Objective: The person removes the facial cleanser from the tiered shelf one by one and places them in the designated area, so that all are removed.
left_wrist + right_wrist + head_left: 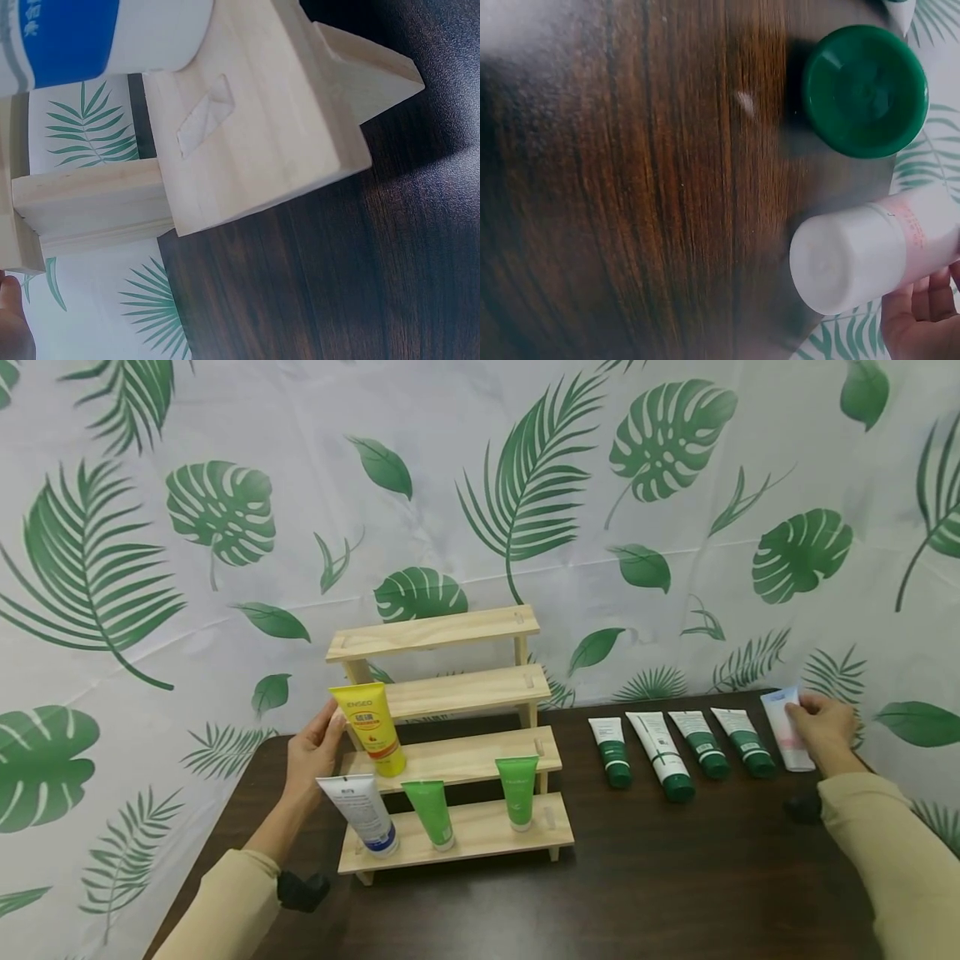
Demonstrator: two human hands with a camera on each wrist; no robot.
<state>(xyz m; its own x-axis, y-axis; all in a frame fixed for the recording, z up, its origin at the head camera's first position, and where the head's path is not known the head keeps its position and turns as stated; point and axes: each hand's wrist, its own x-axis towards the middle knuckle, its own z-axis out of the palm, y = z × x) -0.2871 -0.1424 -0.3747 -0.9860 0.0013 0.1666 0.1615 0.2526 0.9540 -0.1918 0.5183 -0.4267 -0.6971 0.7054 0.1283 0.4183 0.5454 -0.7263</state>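
My left hand [311, 752] is at the left end of the wooden tiered rack [450, 754], against the left edge of a yellow squeeze tube [369, 727]. That tube stands cap down on the second tier from the bottom. Its body hides some fingertips, so the grip is unclear. In the left wrist view, fingers [13, 322] show by a rack board. At the far right, my right hand [825, 727] pinches a white and pink squeeze tube [787, 731] by its side; its white cap [840, 259] faces the right wrist camera.
A white and blue tube [360, 814] and two green tubes [431, 814] stand on the bottom tier. Several white and green tubes [660, 752] stand in a row between rack and right hand. Behind the dark table [637, 877] hangs a leaf-patterned cloth [450, 485].
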